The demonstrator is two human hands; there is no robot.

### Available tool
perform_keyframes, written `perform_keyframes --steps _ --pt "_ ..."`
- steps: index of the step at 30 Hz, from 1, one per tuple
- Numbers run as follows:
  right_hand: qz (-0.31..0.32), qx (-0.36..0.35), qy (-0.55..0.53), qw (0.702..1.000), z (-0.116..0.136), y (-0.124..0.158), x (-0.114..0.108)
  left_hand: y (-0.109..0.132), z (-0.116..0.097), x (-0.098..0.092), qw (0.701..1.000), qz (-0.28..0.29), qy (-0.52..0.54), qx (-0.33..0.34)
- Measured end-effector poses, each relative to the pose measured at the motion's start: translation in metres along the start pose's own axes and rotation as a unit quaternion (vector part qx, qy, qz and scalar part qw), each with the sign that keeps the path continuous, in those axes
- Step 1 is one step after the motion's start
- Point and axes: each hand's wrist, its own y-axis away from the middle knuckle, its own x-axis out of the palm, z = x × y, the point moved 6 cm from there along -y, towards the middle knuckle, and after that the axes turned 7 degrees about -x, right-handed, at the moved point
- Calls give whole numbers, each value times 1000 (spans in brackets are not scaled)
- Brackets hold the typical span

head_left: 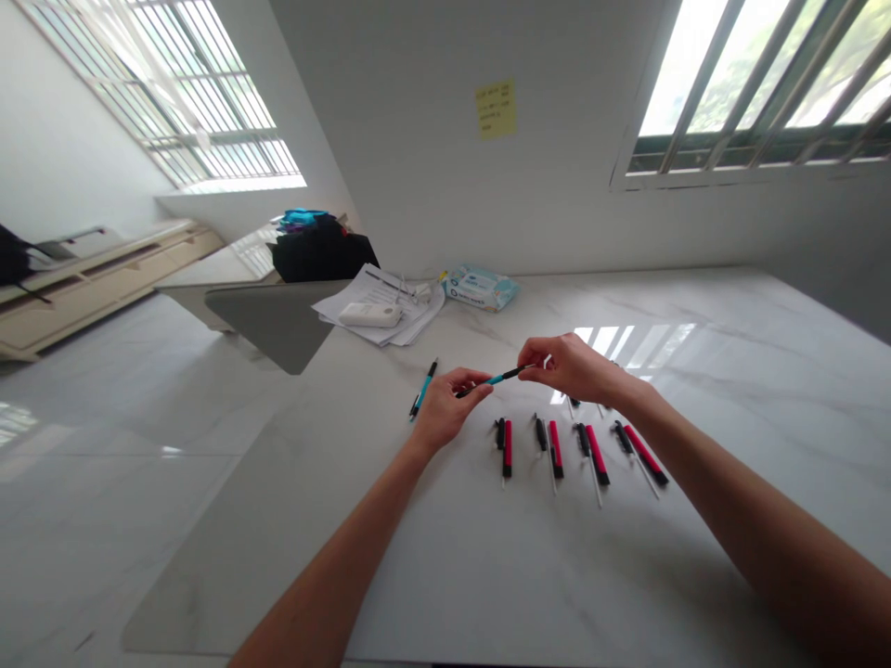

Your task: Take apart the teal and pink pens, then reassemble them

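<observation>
A blue and black pen (496, 378) is held between my two hands above the table. My left hand (451, 404) pinches its left end, while the fingers of my right hand (567, 367) close on its dark right end. To the left of my left hand lies another blue and black pen (424, 390). Nearer to me is a row of pens taken apart, each with a red barrel (508, 447), a black part with a clip (541, 433) and a thin white refill (597, 481). More parts are partly hidden behind my right hand and forearm.
The marbled table (445, 557) carries papers (418, 320) with a white device (370, 314) on top, beside a wipes pack (480, 287). A yellow note (497, 109) is stuck on the wall. At back left stands a black bag-like bundle (324, 250).
</observation>
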Motion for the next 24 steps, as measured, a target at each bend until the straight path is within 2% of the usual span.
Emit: perform_keyframes --steps 4,7,12,16,20,24 --pt "20 9 23 999 -2 0 2 1 -1 -1 1000 -8 -12 3" --pt "9 -10 -3 1000 -1 0 2 1 -2 -2 1000 -13 -12 3" --pt "12 8 7 1000 -5 0 3 1 -3 -2 1000 -15 -9 7" --pt "-16 -20 23 999 0 -1 0 1 -3 -1 1000 -16 -9 9" --pt "0 -14 55 998 0 -1 2 1 -4 -1 1000 -14 -13 19" --pt "-6 -54 42 998 3 -1 2 1 -3 -1 1000 -11 -7 15"
